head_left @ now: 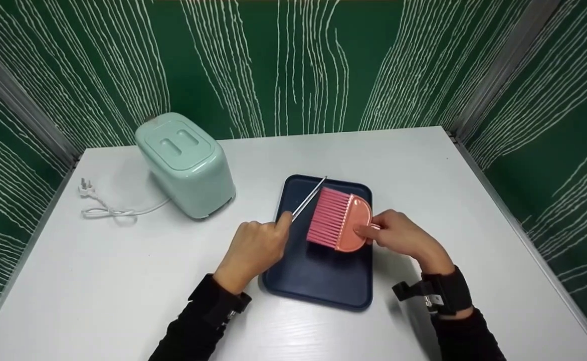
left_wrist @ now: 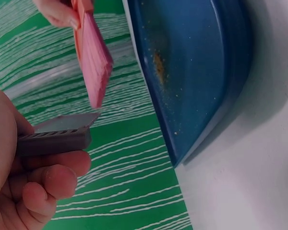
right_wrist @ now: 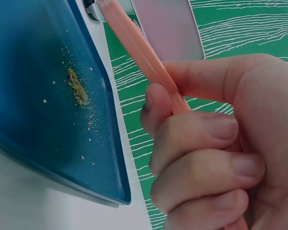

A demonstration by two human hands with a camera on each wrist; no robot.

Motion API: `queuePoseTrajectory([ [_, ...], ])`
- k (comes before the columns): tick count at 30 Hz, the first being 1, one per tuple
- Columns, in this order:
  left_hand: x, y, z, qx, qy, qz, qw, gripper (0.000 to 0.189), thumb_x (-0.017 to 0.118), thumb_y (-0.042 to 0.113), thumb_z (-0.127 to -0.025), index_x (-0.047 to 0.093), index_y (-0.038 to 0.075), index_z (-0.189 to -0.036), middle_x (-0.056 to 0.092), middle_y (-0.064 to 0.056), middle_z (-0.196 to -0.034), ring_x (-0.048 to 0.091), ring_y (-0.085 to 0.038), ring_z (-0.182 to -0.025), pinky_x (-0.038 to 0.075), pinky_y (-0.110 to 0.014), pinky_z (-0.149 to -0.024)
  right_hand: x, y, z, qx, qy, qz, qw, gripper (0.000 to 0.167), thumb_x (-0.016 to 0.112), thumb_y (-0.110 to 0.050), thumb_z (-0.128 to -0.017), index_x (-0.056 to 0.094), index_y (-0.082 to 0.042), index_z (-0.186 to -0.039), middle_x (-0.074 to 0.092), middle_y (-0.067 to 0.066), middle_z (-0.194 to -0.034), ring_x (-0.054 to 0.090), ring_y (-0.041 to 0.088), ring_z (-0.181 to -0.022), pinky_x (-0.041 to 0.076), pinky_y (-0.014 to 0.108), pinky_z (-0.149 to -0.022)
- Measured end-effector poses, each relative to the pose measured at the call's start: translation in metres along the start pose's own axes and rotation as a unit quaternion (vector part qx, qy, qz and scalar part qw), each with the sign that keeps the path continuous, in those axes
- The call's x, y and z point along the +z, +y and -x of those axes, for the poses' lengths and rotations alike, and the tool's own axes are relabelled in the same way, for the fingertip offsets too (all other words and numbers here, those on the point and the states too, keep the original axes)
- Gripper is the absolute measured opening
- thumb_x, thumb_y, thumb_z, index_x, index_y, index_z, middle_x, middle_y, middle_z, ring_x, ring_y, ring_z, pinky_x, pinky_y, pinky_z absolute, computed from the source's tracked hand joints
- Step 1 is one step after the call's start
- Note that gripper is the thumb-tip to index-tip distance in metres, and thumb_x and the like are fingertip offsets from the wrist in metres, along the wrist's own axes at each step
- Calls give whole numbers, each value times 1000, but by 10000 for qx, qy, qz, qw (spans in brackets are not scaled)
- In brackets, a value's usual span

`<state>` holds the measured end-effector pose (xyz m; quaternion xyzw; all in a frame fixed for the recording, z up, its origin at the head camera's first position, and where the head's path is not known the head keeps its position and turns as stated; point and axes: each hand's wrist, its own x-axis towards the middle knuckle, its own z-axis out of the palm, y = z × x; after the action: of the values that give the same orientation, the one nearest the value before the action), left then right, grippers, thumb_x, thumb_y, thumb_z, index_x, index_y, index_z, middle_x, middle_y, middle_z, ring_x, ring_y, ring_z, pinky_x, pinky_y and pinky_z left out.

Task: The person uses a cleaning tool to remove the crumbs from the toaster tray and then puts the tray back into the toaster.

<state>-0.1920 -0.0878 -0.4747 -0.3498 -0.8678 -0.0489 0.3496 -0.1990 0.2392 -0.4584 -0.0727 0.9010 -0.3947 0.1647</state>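
Worktop: white (head_left: 123,281), pushed up near the walls, faint grain caught by the light near the front.
Walls: green (head_left: 253,60), covered in drippy white lines, grey posts (head_left: 501,65) seen at the corners.
Tray: dark blue (head_left: 318,278), set flat mid-worktop; a little heap of tan crumbs (right_wrist: 77,87) is spread inside near a rim, loose bits scattered around it.
Left hand: fingers wrapped (head_left: 255,250) around the dark handle of a flat-bladed scraper (left_wrist: 60,141), which is held over the tray, pretty much edge-on from above.
Right hand: curled (head_left: 403,234) around the handle of a pink and orange brush (head_left: 346,223); it's held over the tray too, bristles pointed at the scraper.
Toaster: mint green (head_left: 188,165), parked back left, white cord (head_left: 148,209) looped beside it.
Labels: a whitish tag (head_left: 437,300) is stuck on the right wrist strap (head_left: 456,291), way too small to be read.
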Motion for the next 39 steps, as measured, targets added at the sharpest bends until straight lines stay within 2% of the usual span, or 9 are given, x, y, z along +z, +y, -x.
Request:
queuePoseTrajectory([
  [5, -3, 2, -1, 4, -167, 80, 9998, 3, 57, 10, -100, 58, 8, -102, 49, 3, -45, 50, -18, -35, 41, -35, -33, -1, 0, 0, 29, 208, -9, 9998, 38, 67, -39, -103, 74, -7, -83, 49, -8, -64, 48, 13, -64, 39, 29, -60],
  [12, -6, 3, -3, 119, -188, 184, 9996, 6, 52, 8, -103, 58, 8, -103, 48, 4, -46, 49, -16, -35, 39, -33, -33, -1, 2, -1, 78, 217, 28, 9997, 37, 67, -39, -103, 75, -7, -85, 49, -7, -67, 48, 15, -68, 39, 30, -62],
  [16, -6, 3, -5, 173, -63, 171, 9997, 3, 57, 8, -100, 59, 8, -103, 46, 5, -46, 47, -14, -35, 38, -32, -33, -1, 2, -1, 101, 129, 49, 9999, 36, 67, -38, -103, 74, -8, -84, 50, -7, -66, 48, 14, -66, 38, 30, -61],
  [21, -6, 3, -5, 267, 107, 141, 9995, 12, 67, 9, -95, 59, 9, -104, 47, 6, -47, 48, -14, -34, 38, -31, -32, 2, 0, -1, -50, -131, 175, 9997, 38, 68, -39, -102, 72, -9, -80, 52, -7, -64, 47, 13, -62, 35, 27, -58],
  [28, -3, 0, -3, 238, 118, 46, 9996, 4, 61, 9, -99, 58, 9, -103, 47, 5, -46, 48, -13, -35, 38, -32, -33, 3, -3, 2, -329, -361, 346, 9982, 40, 68, -37, -102, 73, -6, -77, 52, -9, -62, 46, 11, -60, 36, 25, -58],
  [31, -2, -1, -2, 154, 100, 50, 9998, 4, 60, 9, -99, 59, 9, -103, 47, 5, -45, 47, -13, -35, 39, -32, -33, -1, -4, 4, -280, -225, 255, 9990, 40, 68, -38, -102, 74, -5, -80, 50, -9, -61, 45, 11, -60, 35, 26, -58],
  [34, -1, -2, -1, 49, 103, 116, 9999, 8, 64, 10, -97, 60, 8, -104, 48, 4, -45, 48, -14, -35, 39, -34, -33, -6, -4, 5, -175, 30, 158, 9997, 39, 67, -38, -103, 74, -5, -83, 48, -9, -62, 44, 12, -61, 35, 27, -59],
  [39, -1, -2, -1, -55, 109, 244, 9996, 15, 71, 12, -94, 60, 9, -104, 50, 4, -45, 51, -17, -35, 41, -35, -34, -9, -5, 5, -80, 343, 170, 9992, 38, 66, -37, -104, 75, -5, -85, 53, -8, -66, 47, 14, -66, 37, 28, -62],
])
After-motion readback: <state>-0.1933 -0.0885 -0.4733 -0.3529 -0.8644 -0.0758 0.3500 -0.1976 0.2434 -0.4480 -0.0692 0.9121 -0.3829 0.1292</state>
